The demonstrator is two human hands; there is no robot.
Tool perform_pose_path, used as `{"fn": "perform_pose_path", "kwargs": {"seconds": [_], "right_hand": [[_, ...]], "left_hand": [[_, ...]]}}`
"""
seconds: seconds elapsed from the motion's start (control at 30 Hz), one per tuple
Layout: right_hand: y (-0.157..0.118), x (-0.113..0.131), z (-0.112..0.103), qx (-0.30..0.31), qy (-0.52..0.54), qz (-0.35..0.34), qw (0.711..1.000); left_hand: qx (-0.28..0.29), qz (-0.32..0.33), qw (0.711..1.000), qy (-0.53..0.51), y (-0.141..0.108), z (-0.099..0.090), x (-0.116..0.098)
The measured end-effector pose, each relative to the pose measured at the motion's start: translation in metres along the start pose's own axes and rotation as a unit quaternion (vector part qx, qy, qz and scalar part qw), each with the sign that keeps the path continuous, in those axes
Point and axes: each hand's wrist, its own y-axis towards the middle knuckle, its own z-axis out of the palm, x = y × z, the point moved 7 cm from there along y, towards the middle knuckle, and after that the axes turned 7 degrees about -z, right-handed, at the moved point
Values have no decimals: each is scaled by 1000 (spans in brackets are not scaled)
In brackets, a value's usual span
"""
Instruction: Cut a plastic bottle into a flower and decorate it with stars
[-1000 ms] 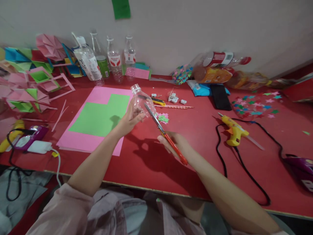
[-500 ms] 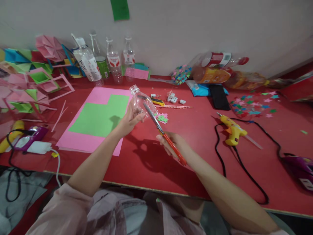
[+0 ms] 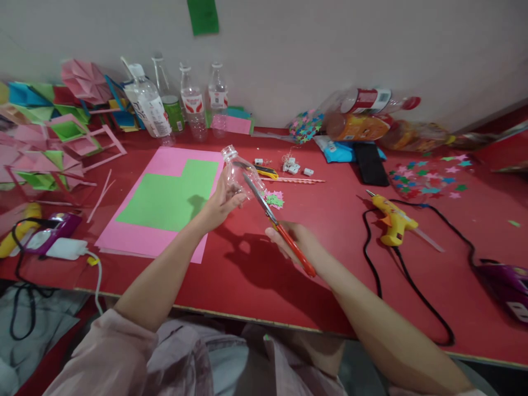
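Observation:
In my left hand [image 3: 221,204] is the clear top part of a plastic bottle [image 3: 237,173], its neck tilted up and to the left. My right hand [image 3: 295,242] grips a pair of scissors [image 3: 284,234] with red-orange handles. The metal blades point up and left and lie at the bottle piece; whether they bite into the plastic I cannot tell. Just behind the blades a small pile of pink and green star cut-outs [image 3: 274,199] lies on the red table [image 3: 330,297]. Beyond the bottle piece are a yellow utility knife [image 3: 267,171] and a striped stick [image 3: 297,180].
Pink and green paper sheets [image 3: 165,201] lie at the left. A yellow glue gun [image 3: 394,223] with a black cord rests at the right, near a black phone [image 3: 370,164]. Upright bottles [image 3: 193,104] line the wall. Folded paper pieces [image 3: 53,132] crowd the far left.
The bottle piece and the scissors have shifted very slightly to the right in the picture. Both hands keep the same hold.

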Motion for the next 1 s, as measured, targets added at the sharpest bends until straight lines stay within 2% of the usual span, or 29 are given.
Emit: {"fn": "perform_pose_path", "kwargs": {"seconds": [0.37,0.6,0.8,0.9,1.0], "right_hand": [[-3,1,0,20,74,47,996],[-5,3,-2,15,65,81,994],[0,-1,-3,27,31,58,997],[1,-2,-2,26,27,46,998],[-1,-1,-2,18,14,40,999]], "left_hand": [[21,42,996,72,3,1,2],[-5,29,999,16,4,-2,3],[-44,-12,995,-90,4,-11,3],[-56,-2,992,-117,4,-13,0],[-61,19,994,-92,4,-13,-3]]}}
